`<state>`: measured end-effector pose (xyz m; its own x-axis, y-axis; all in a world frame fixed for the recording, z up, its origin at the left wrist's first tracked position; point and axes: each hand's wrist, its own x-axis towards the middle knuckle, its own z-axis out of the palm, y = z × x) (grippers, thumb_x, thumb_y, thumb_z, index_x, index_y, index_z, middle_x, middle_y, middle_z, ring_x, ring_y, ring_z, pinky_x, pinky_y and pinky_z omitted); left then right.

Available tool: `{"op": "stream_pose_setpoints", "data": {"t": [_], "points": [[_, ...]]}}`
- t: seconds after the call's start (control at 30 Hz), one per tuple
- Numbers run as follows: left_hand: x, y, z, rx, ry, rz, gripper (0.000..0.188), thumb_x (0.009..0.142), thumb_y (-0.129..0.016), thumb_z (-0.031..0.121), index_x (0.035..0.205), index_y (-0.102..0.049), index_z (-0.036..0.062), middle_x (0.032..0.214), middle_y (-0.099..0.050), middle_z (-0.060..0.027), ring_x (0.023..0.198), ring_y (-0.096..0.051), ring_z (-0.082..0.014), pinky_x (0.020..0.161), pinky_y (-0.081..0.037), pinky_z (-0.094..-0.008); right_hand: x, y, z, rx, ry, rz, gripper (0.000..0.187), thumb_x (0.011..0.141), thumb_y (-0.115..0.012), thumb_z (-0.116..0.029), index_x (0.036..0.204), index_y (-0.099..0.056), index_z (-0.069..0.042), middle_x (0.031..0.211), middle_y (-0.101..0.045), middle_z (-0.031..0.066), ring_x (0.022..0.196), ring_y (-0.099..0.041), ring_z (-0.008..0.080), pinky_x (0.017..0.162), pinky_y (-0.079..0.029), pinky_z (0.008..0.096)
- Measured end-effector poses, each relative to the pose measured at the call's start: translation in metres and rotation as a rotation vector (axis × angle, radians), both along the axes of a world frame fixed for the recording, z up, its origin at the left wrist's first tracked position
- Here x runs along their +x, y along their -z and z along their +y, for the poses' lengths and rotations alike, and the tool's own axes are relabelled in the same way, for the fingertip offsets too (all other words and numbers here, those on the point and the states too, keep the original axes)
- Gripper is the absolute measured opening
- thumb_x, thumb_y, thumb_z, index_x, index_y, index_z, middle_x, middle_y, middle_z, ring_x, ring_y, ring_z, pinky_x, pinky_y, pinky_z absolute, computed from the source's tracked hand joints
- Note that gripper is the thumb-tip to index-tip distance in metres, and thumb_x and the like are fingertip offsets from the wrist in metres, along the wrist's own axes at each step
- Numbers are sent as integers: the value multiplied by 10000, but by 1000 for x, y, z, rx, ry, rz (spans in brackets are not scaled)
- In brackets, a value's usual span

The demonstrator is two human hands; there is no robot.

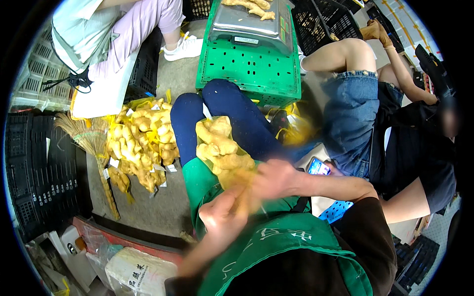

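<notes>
A yellow mesh bag of ginger (217, 140) lies across my lap, over the green apron and dark blue trousers. My left hand (223, 213) is closed around the gathered neck of the bag, at the end nearest me. Beside it, my right hand (273, 178) is curled at the same gathered mesh and smeared by motion, its fingers closed on it. Exactly how the fingers sit on the mesh is blurred. A white tag strip (207, 111) sticks out at the bag's far end.
Several filled ginger bags (143, 140) are heaped on the floor at left, by a straw broom (89, 133). Ahead, a metal scale (252, 29) stands on a green crate (247, 71). Black crates (42, 172) are stacked far left. People sit close at right and upper left.
</notes>
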<state>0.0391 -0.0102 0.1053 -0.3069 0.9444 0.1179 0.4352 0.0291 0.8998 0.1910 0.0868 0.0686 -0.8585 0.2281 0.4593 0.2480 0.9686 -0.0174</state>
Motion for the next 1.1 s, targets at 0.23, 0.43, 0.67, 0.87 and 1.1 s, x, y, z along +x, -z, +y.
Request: {"op": "stream_pose_setpoints", "data": {"t": [0.23,0.43,0.67,0.87,1.1], "points": [[7,6,-8,28,20,-10,119,744,-692,-21,857,-657,-24,685,-651,-61,532,-528,-39,484,-439,-200,23,6,5,-102,4,-41,364,621,-590,-185,970,-640,-93,565,-358,-52,494,-431,67,427,-310,218],[15,16,-2,409,85,110,174,691,-713,-39,847,-646,1,738,-670,-103,522,-609,-168,468,-477,-255,0,21,0,-34,74,-50,543,631,-586,-221,1171,-585,-282,610,-391,-57,516,-441,67,419,-317,215],[1,11,-9,60,85,34,227,677,-749,11,878,-642,16,791,-672,-122,616,-650,-176,539,-503,-251,31,-8,-13,-200,221,-229,406,683,-612,-234,1085,-613,-292,625,-429,-34,513,-479,114,410,-379,263],[0,5,-18,-113,234,203,387,643,-819,114,963,-622,18,890,-669,-115,705,-646,-150,645,-516,-242,51,-16,-18,-703,-46,10,86,756,-628,-179,820,-611,-124,670,-450,31,563,-519,193,473,-431,309],[-18,-29,-4,35,106,-218,179,717,-713,-58,871,-659,14,756,-640,-27,524,-422,-14,463,-350,-177,24,-76,8,-913,-63,270,79,746,-700,-129,773,-640,-86,652,-484,62,548,-515,215,463,-408,330]]}}
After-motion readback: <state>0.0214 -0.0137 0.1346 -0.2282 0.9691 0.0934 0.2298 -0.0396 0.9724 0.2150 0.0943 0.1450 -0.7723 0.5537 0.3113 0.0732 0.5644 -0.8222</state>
